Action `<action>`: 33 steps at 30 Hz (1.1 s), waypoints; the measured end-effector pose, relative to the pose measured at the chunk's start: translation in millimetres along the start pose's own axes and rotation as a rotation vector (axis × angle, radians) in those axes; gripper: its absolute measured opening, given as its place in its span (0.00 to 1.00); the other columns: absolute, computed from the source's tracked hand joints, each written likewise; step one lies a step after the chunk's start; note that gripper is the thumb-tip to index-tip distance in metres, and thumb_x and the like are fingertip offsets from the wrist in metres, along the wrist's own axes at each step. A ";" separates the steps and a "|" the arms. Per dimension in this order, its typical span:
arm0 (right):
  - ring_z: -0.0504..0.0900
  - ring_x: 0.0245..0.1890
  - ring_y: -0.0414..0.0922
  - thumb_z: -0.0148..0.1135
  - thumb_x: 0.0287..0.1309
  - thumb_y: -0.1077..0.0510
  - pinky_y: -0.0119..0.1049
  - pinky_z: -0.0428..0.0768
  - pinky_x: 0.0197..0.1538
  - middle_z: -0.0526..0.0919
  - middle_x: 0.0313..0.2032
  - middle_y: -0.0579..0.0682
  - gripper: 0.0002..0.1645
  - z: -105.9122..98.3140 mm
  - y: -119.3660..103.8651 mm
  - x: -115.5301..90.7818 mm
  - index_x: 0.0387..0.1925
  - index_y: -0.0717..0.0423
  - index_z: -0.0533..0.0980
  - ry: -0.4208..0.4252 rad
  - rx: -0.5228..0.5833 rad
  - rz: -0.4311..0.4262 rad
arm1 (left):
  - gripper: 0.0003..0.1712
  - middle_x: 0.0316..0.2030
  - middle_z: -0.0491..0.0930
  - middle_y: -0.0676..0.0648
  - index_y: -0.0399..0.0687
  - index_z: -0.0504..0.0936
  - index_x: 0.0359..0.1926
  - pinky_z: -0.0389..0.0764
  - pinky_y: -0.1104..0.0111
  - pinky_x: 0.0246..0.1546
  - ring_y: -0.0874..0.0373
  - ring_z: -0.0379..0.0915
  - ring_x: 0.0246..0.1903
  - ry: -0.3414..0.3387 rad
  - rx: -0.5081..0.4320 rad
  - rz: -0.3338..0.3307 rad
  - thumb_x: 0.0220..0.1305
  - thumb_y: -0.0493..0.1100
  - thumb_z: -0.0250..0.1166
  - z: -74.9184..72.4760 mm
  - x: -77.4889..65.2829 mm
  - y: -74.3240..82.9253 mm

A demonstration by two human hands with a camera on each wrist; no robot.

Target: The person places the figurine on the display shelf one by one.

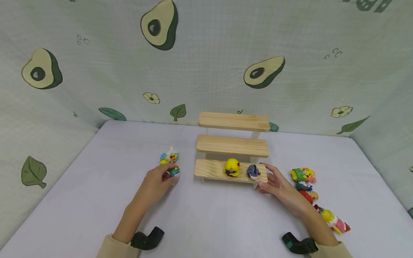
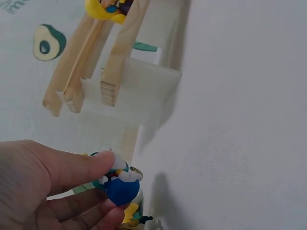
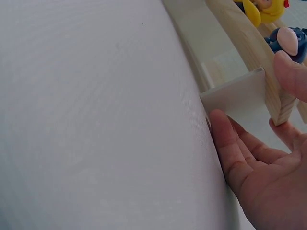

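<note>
Between thumb and fingers, my left hand (image 1: 158,181) pinches a small blue figurine (image 2: 123,190) with white and green parts. Just behind it on the table lies a yellow and light-blue figurine (image 1: 165,158). A three-tier wooden display shelf (image 1: 208,169) stands in the middle. My right hand (image 1: 282,190) grips the right end of its lowest board, thumb at the front corner and a finger against the board's end. On that board sit a yellow figurine (image 1: 232,167) and, near the right hand, a blue-grey figurine (image 1: 253,172).
Right of the right hand lie several figurines: a green and yellow one (image 1: 300,174), a dark-blue one (image 1: 303,186), a red one (image 1: 309,196) and a yellow and pink one (image 1: 335,220). An avocado-print cloth (image 1: 209,64) hangs behind the white table (image 1: 222,225).
</note>
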State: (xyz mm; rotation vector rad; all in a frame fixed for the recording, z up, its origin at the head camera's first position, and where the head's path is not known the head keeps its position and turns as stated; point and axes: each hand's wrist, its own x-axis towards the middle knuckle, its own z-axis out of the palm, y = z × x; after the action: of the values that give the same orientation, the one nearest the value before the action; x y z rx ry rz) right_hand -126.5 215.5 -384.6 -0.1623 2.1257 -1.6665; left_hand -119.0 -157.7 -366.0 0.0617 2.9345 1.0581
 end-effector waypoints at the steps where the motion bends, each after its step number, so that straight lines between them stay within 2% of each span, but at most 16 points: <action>1: 0.76 0.49 0.46 0.54 0.64 0.53 0.32 0.77 0.49 0.62 0.62 0.66 0.43 -0.1 0.3 0.2 0.71 0.48 0.41 -0.001 0.001 -0.002 | 0.21 0.37 0.78 0.47 0.49 0.77 0.53 0.74 0.69 0.33 0.57 0.70 0.35 0.001 -0.012 0.001 0.57 0.41 0.66 -0.6 -0.1 0.4; 6: 0.76 0.49 0.44 0.54 0.64 0.53 0.32 0.77 0.49 0.61 0.62 0.66 0.43 -0.3 1.0 1.0 0.71 0.48 0.42 -0.002 0.003 -0.009 | 0.21 0.39 0.80 0.46 0.49 0.77 0.55 0.76 0.70 0.33 0.57 0.73 0.35 0.013 -0.069 0.016 0.59 0.39 0.65 -3.1 -0.5 2.6; 12: 0.76 0.50 0.45 0.54 0.64 0.53 0.33 0.77 0.50 0.61 0.62 0.66 0.43 -0.5 0.9 0.8 0.71 0.48 0.41 0.001 -0.003 0.003 | 0.21 0.43 0.80 0.45 0.47 0.76 0.55 0.79 0.65 0.42 0.55 0.75 0.41 0.042 -0.131 0.078 0.59 0.38 0.64 -5.3 -1.0 6.9; 15: 0.75 0.50 0.45 0.54 0.64 0.53 0.33 0.77 0.50 0.62 0.62 0.66 0.43 -0.5 1.2 0.6 0.71 0.48 0.41 0.002 -0.003 0.003 | 0.21 0.44 0.80 0.46 0.50 0.76 0.55 0.79 0.64 0.45 0.55 0.76 0.43 0.052 -0.170 0.100 0.59 0.39 0.64 -5.7 -1.5 8.7; 20: 0.76 0.49 0.43 0.54 0.64 0.53 0.33 0.77 0.49 0.62 0.61 0.66 0.43 -0.4 2.0 0.9 0.71 0.48 0.41 -0.004 0.003 -0.006 | 0.21 0.45 0.80 0.49 0.54 0.77 0.55 0.79 0.69 0.44 0.57 0.77 0.44 0.059 -0.267 0.135 0.59 0.38 0.65 -4.8 -2.8 12.1; 29: 0.75 0.51 0.45 0.54 0.64 0.53 0.33 0.77 0.50 0.61 0.62 0.65 0.43 -0.4 2.5 0.8 0.71 0.47 0.41 -0.005 -0.001 -0.006 | 0.20 0.47 0.80 0.47 0.51 0.78 0.53 0.78 0.74 0.44 0.56 0.77 0.46 0.088 -0.481 0.201 0.59 0.39 0.64 5.7 -4.0 19.0; 33: 0.75 0.51 0.48 0.54 0.64 0.52 0.34 0.77 0.50 0.62 0.62 0.65 0.43 0.8 2.3 0.9 0.71 0.47 0.42 0.003 -0.006 0.000 | 0.20 0.48 0.80 0.47 0.50 0.78 0.53 0.79 0.74 0.43 0.56 0.77 0.45 0.102 -0.528 0.231 0.58 0.37 0.65 10.8 -4.3 21.9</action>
State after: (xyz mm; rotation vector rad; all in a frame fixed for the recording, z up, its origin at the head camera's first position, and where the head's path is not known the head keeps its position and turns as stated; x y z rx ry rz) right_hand -126.6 215.0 -387.2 -0.1609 2.1328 -1.6618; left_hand -113.7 -134.2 -360.3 0.3499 2.6673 1.8809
